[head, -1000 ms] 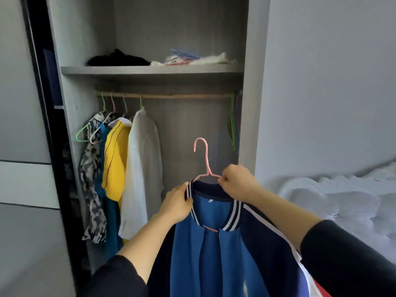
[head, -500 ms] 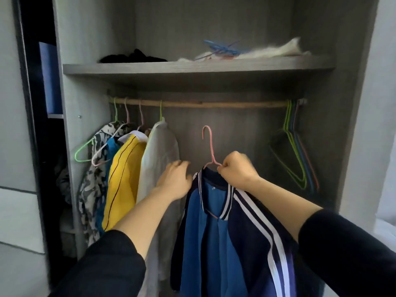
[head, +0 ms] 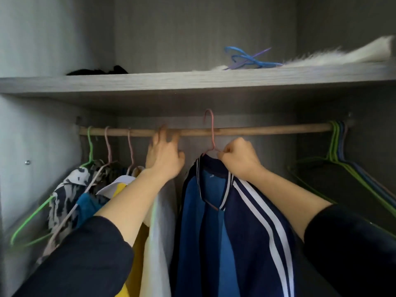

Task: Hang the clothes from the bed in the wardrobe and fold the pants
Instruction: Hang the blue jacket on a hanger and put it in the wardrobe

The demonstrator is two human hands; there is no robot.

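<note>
Head view: step in hand is hanging, with the pants not in view. Your right hand (head: pixel 239 159), just off centre at 3 o'clock, is clenched on the shoulder wire of the pink hanger (head: pixel 212 133), pinching it right below the neck. The jacket (head: pixel 225 221), blue with white stripes, hangs from that hanger down to 6 o'clock. The hook pokes up above the rail (head: pixel 257 132) at 12 o'clock of your fist and its stem crosses the rail. I can't tell if it's over the rail or just in front, but it looks not seated. Your left hand (head: pixel 164 155), at 9 o'clock of centre, has its fingers up at the rail. They're blurred, so I can't tell if it's grasping anything or just pushing. A white shirt (head: pixel 162 221) hangs right under it, with more hung clothes and a green hanger (head: pixel 91 144) out toward 8 o'clock. Spare hangers (head: pixel 336 146) are bunched at the rail's far end at 3 o'clock. The shelf (head: pixel 192 82) at 12 o'clock carries blue hangers (head: pixel 246 58). Next move, my read: lift the hook clear over the rail in the gap between your hands, lower until it catches, then let go. Watch that the hook opening faces the rail, and don't snag the white shirt.
</note>
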